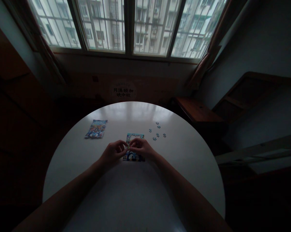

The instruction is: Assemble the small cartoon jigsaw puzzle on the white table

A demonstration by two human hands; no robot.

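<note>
A partly assembled jigsaw puzzle [135,157] with a blue, penguin-like picture lies on the white table, with a pale gap in its upper middle. Over its left part, my left hand [114,150] and my right hand [141,147] meet at the fingertips. Between them a small greenish puzzle piece [128,147] shows, pinched by both hands. Part of the puzzle is hidden under my fingers. Right of the puzzle several loose puzzle pieces [157,135] lie scattered on the table.
The round white table [126,193] has a curved edge all around. A colourful picture sheet or packet [97,129] lies at the left. Beyond the table stand a cardboard box [123,87] with printed characters and a low wooden bench [198,109], below a barred window [106,25].
</note>
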